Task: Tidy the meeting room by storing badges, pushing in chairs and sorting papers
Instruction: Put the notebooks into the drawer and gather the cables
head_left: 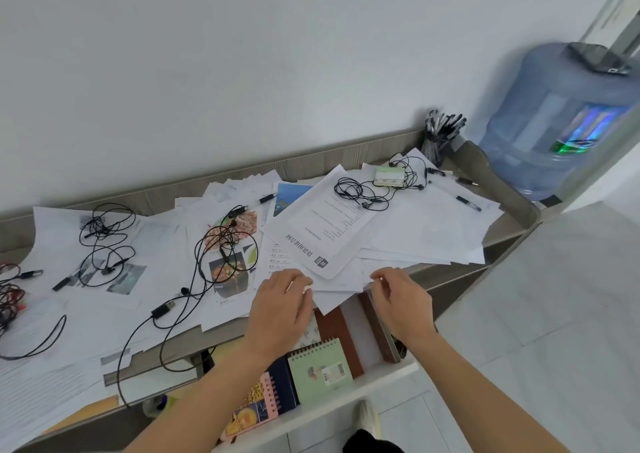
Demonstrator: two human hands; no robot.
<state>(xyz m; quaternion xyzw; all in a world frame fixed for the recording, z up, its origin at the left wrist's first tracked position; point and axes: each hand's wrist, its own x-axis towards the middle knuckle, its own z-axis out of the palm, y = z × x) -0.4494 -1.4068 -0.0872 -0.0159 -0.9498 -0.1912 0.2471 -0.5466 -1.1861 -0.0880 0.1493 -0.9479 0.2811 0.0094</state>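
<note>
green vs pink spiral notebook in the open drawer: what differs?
The green notebook has a plain pale cover with a barcode sticker; the pink notebook has a busy yellow and dark picture. Green's coil runs along its far edge, pink's along its right side. Green shows nearly whole; the left forearm covers part of pink. Both are spiral-bound and lie in the open drawer.

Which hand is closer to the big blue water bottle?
Right. The right hand is below-left of the water bottle; the left hand sits farther left, both holding papers.

A blue water jug [554, 123] stands beside a pen cup [433, 146] (mesh, full), right of black cables [162, 310]
</note>
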